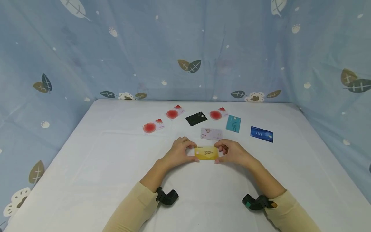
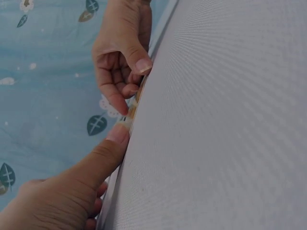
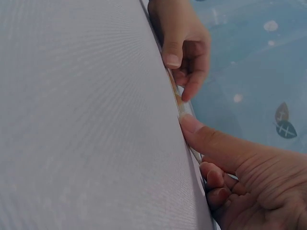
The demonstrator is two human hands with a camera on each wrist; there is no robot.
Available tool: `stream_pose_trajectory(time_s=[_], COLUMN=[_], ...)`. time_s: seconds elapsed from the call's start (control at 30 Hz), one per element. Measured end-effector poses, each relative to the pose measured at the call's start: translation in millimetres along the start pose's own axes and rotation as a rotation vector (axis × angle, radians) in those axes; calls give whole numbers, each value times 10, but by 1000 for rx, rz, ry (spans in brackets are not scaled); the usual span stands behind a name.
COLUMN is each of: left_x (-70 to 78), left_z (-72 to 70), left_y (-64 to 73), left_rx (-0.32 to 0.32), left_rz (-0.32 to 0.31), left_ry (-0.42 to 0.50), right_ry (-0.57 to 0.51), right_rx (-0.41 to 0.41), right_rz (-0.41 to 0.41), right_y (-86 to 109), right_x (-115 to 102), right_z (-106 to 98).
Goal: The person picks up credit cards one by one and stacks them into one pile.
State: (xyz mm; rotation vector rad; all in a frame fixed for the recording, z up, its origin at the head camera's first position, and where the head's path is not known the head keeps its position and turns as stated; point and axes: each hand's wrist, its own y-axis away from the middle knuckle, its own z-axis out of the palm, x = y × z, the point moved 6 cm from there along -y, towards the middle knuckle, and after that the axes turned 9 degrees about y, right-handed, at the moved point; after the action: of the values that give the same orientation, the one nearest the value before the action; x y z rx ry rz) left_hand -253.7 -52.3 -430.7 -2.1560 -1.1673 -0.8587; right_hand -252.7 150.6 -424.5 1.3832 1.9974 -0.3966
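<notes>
A yellow card (image 1: 206,153) lies level in the middle of the head view, its long side running left to right. My left hand (image 1: 179,152) pinches its left end between thumb and index finger. At the opposite end my right hand (image 1: 235,152) pinches it the same way. Seen nearly edge-on in the left wrist view, the card (image 2: 135,106) shows as a thin strip low over the white surface. Just beyond it lies a pale pink card (image 1: 211,133), close to the right fingertips.
Behind lie a black card (image 1: 196,119), a teal VIP card (image 1: 233,123) and a blue VIP card (image 1: 261,134). Three white cards with red circles, one at the left (image 1: 153,126), are spread there too. A blue patterned curtain (image 1: 162,48) borders the white table (image 1: 101,180).
</notes>
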Motion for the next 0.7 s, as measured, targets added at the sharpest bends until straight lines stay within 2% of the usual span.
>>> stream_pose_trajectory(time_s=[0.47,0.7], left_x=[1,-7], left_z=[-2,-52], left_y=[-12,-23], left_rx=[-12,21], left_rz=[-19,-42], left_ry=[21,148], right_ry=[-9,-33], right_rx=[6,-1], right_rz=[-15,-37], right_y=[5,4], right_x=[0,9], right_z=[-12,-12])
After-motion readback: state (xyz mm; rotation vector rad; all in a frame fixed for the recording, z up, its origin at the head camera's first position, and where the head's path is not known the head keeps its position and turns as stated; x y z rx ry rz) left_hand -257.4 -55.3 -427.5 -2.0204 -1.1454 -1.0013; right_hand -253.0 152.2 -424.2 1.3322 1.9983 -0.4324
